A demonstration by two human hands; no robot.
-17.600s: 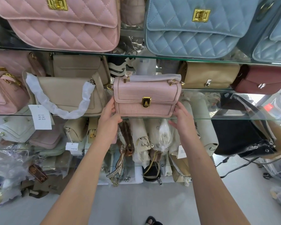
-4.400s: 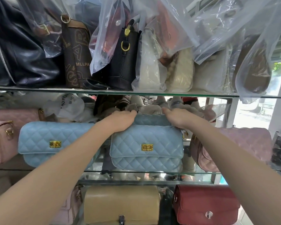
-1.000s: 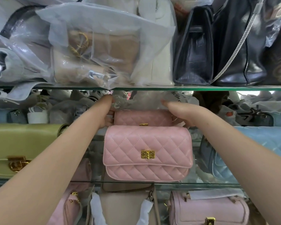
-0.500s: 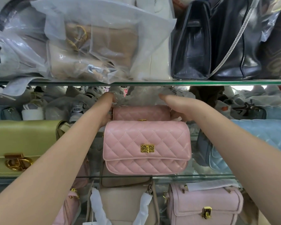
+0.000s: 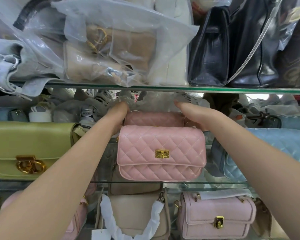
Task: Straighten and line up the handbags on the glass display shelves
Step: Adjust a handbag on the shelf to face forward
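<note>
Reaching with both hands over the front bag to the rear bag, bracketing it end to end. Pressing the right hand against its right end, fingers nearly straight, thumb tucked low, nothing closed round it. Setting the left hand at its left end, fingers hidden behind the front bag, so unable to tell whether gripping or only pushing.

Having moved off a blue bag handled a few seconds back and onto this pink pair. Keeping the same placement as a second ago, with the rear bag barely shifting between the hands. Judging this as a last fine squaring and not a fresh lift, probably near done for this pair.

Sitting between the hands on the glass shelf, close behind the front bag, touching or not being unclear. Running its long axis straight from hand to hand, parallel to the shelf edge. Standing upright, quilted face turned out toward the wrists. Matching the front bag just below the hands, also lying crosswise with its clasp facing out. Leaving a green bag beyond the left forearm and a blue bag behind the right forearm.
</note>
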